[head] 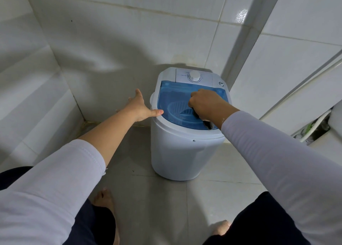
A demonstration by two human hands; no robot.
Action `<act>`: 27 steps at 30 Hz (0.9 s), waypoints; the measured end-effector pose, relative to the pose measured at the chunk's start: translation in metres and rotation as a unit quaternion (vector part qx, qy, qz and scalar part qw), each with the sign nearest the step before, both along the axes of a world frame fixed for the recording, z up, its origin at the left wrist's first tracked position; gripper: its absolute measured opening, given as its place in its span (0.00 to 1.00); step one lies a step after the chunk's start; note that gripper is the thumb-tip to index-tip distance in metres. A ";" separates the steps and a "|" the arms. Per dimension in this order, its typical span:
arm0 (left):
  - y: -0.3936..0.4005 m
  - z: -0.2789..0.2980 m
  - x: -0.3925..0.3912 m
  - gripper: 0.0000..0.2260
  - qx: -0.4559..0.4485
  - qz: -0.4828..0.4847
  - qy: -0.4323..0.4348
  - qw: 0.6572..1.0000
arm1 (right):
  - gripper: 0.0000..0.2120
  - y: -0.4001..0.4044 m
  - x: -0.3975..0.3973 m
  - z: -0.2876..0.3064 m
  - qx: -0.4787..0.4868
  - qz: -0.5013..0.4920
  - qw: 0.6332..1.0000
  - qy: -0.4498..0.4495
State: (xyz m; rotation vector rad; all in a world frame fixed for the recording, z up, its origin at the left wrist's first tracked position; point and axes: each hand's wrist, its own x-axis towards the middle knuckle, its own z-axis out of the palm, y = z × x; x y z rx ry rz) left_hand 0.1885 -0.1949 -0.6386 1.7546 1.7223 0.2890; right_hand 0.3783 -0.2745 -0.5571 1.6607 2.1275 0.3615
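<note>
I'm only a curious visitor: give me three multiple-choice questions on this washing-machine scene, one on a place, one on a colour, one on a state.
1. Where does the washing machine stand? A. on a table B. on the tiled floor C. in a sink
2. What colour is its lid? A. red B. green C. blue
3. How is the left hand? A. open, fingers spread B. clenched in a fist C. holding a cup
Key: 1 B, floor tiles surround its base; 2 C, the see-through lid is blue; 3 A, its fingers are straight, thumb at the lid's edge.
</note>
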 end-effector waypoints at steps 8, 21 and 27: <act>-0.003 0.000 -0.001 0.62 0.002 -0.008 0.003 1.000 | 0.14 0.001 0.013 -0.010 0.051 -0.057 0.971 0.227; -0.033 0.041 0.024 0.32 0.149 -0.111 0.075 0.980 | 0.17 -0.009 0.046 0.006 0.067 -0.183 0.801 0.566; -0.056 0.046 0.064 0.15 0.224 -0.155 -0.021 0.962 | 0.20 -0.014 0.065 0.006 0.101 -0.261 0.774 0.568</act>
